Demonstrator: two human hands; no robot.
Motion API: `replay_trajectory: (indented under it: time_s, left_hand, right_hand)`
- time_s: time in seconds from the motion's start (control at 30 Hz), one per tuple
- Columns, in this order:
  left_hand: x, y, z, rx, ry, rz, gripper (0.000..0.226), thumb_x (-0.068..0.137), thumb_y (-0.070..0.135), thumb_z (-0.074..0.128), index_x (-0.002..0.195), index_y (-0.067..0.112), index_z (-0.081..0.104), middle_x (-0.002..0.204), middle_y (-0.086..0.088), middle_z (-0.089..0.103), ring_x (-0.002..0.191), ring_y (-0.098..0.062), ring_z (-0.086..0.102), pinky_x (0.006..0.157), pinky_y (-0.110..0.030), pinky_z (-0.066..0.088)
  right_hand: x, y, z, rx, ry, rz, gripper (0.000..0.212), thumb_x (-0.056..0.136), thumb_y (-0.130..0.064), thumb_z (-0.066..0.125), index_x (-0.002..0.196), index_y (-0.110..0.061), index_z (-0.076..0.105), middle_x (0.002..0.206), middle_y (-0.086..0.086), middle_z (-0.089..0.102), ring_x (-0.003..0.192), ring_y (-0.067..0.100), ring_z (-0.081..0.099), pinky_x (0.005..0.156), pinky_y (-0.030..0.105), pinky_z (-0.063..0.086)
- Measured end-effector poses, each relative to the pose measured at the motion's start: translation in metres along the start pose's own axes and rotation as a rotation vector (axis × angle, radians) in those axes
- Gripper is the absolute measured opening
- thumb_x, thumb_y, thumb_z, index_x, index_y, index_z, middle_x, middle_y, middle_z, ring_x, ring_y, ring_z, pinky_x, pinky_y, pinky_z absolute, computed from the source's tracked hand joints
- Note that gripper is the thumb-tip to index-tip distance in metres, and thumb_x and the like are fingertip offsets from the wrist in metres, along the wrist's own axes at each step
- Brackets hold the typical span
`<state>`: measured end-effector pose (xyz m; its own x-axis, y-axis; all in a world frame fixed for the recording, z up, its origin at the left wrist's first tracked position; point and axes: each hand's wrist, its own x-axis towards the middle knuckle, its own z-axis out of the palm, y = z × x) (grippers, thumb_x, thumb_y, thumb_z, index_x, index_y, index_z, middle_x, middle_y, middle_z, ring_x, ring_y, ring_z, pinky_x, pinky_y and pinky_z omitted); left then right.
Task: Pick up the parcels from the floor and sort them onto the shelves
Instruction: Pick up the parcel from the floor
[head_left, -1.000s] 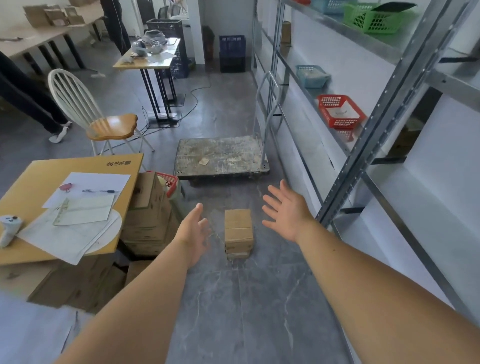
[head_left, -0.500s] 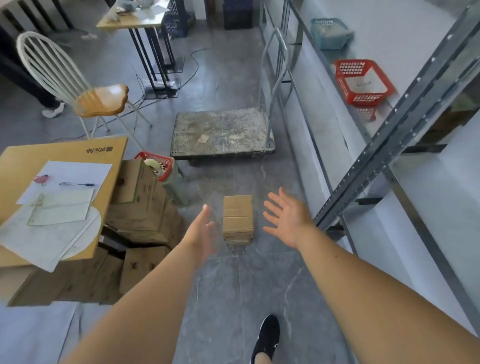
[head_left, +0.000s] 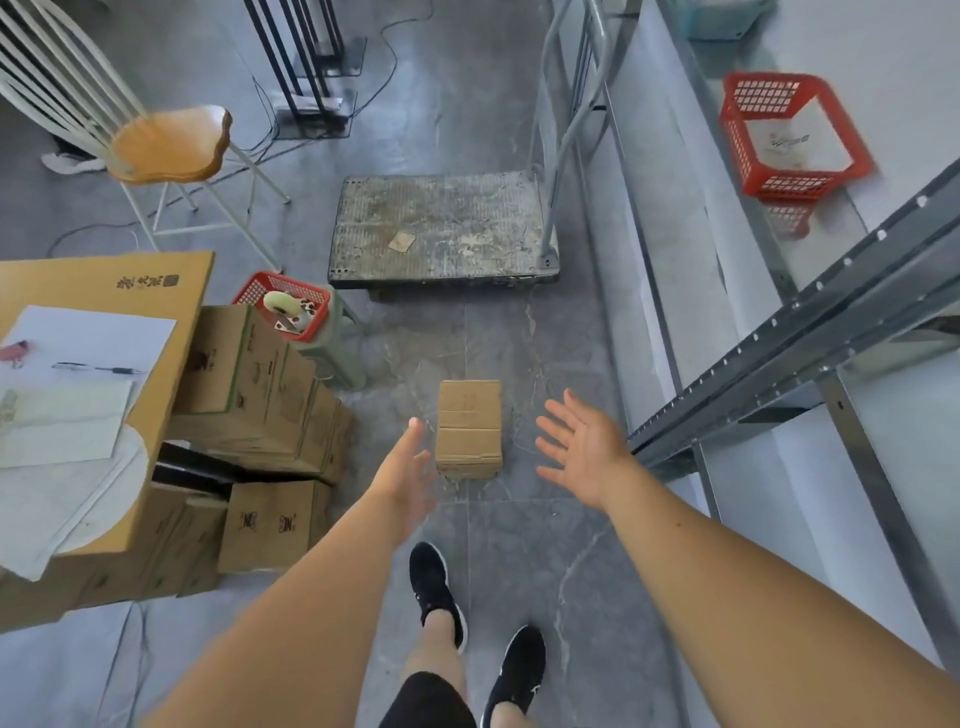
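Note:
A small brown cardboard parcel (head_left: 469, 426) stands on the grey floor straight ahead of me. My left hand (head_left: 402, 470) hovers just left of it, fingers straight, palm turned toward the box. My right hand (head_left: 582, 447) is spread open to the right of the parcel, a short gap away. Neither hand touches the parcel. The metal shelves (head_left: 779, 343) run along the right side, with a red basket (head_left: 792, 137) on one level.
A flat trolley (head_left: 441, 228) sits on the floor beyond the parcel. Stacked cardboard boxes (head_left: 249, 384) and a table with papers (head_left: 78, 374) stand at the left, with a chair (head_left: 166, 140) behind them. My feet in black shoes (head_left: 436, 587) are below.
I have stepped closer and tipped my view downward. Both hands have come nearer to the parcel's sides, and my legs and shoes now show.

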<state>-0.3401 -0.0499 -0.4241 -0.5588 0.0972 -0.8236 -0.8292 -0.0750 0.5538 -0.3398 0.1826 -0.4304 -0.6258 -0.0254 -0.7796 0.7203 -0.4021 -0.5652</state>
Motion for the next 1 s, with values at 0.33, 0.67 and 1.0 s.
replay_trajectory:
  time_s: [0.33, 0.67, 1.0]
  left_hand:
    - [0.1, 0.027, -0.027, -0.051, 0.067, -0.092, 0.074, 0.107, 0.065, 0.032, 0.167, 0.022, 0.025, 0.173, -0.007, 0.029, 0.159, -0.031, 0.028, 0.127, -0.053, 0.025]
    - [0.188, 0.019, -0.052, -0.024, 0.196, -0.202, 0.067, 0.106, 0.063, 0.039, 0.162, 0.026, 0.038, 0.169, -0.005, 0.039, 0.154, -0.026, 0.039, 0.121, -0.05, 0.033]
    - [0.301, -0.018, -0.038, 0.051, 0.198, -0.291, 0.067, 0.107, 0.063, 0.038, 0.164, 0.027, 0.037, 0.17, -0.001, 0.036, 0.156, -0.023, 0.036, 0.124, -0.051, 0.031]
  right_hand:
    - [0.087, -0.006, 0.021, -0.173, 0.109, 0.122, 0.062, 0.103, -0.056, 0.054, 0.157, -0.026, 0.05, 0.166, 0.003, 0.048, 0.155, 0.029, 0.04, 0.127, 0.059, 0.029]
    - [0.178, 0.004, 0.039, -0.174, 0.116, 0.211, 0.06, 0.106, -0.05, 0.052, 0.16, -0.023, 0.046, 0.166, 0.005, 0.046, 0.156, 0.028, 0.039, 0.124, 0.055, 0.03]
    - [0.29, 0.038, 0.001, -0.176, 0.189, 0.251, 0.058, 0.107, -0.047, 0.055, 0.16, -0.025, 0.043, 0.169, 0.004, 0.043, 0.155, 0.028, 0.04, 0.127, 0.057, 0.031]
